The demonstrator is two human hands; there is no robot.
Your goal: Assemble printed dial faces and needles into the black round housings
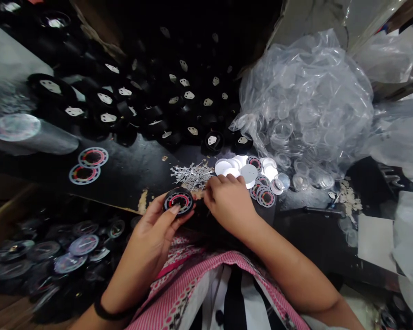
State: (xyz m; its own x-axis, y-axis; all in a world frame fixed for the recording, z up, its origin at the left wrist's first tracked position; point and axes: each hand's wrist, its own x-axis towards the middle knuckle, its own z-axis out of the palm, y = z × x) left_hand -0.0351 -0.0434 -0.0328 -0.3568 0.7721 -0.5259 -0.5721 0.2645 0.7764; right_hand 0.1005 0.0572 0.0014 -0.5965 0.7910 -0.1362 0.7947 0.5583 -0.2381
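Left hand [154, 233] had a round black gauge [181, 200] gripped face-up, just left of the right hand [231, 199], whose fingers were curled, couldn't tell around what. Pile of white pointers [192, 175] lay just past both, right fingertips nearer it.

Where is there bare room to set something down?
Mainly the table between the two overlapping dials, left, and the heap of thin white pieces. A dark patch seems free between the right forearm and white card. Crowded: white discs and other dials beside the right hand; black casings and bagged clear covers behind.
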